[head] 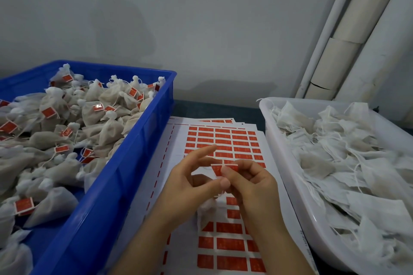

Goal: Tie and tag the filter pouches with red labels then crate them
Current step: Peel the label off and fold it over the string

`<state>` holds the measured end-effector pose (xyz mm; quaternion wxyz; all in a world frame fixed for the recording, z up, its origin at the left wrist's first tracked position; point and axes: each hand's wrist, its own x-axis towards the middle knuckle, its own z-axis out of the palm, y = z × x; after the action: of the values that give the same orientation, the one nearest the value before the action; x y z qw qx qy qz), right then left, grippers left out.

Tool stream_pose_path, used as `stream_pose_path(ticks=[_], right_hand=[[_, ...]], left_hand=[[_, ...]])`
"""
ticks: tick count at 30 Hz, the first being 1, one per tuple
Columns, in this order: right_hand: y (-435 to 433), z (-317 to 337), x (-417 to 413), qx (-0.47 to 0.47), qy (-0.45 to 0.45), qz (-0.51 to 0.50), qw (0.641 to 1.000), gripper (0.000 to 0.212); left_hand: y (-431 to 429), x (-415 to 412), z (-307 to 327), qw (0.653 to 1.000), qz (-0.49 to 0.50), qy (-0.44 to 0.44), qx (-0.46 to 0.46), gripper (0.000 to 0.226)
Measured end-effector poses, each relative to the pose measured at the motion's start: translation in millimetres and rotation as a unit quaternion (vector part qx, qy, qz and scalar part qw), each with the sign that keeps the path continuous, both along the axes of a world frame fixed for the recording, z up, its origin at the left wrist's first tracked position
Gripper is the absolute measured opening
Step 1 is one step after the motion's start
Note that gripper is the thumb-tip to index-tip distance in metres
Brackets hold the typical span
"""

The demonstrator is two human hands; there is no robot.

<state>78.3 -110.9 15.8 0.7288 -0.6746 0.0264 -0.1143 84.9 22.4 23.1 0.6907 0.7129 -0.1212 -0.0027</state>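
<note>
pouch under red label, mostly hidden behind left hand, right hand

Dim, even light with a cool grey cast is spread over everything, and a broad soft shadow is thrown on the wall above the blue crate — light from behind the camera is suggested. Small glints are caught on a few red tags in the crate, and a dull sheen on the white tray rim. Fine detail is smeared throughout, the left hand, right hand and the red label pinched between them being lightly blurred, and lines are bowed toward the edges — the pipes are shown leaning.
</note>
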Motion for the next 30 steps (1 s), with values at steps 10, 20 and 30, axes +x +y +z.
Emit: stream_pose_path(ticks=[10,20,30], right_hand=[[3.0,2.1,-2.5,-0.038,-0.038,0.026,0.998,0.02],[6.7,-0.2,-2.3,-0.043,-0.001,0.069,0.997,0.028],[6.7,-0.2,-2.8,-0.035,0.008,0.087,0.996,0.027]], left_hand=[[2.9,1.9,-2.3,0.998,0.025,-0.011,-0.064,0.029],[1.1,2.3,-4.1,0.999,0.035,-0.022,-0.034,0.014],[-1.2,1.9,-3.4,0.997,0.052,-0.004,-0.05,0.014]])
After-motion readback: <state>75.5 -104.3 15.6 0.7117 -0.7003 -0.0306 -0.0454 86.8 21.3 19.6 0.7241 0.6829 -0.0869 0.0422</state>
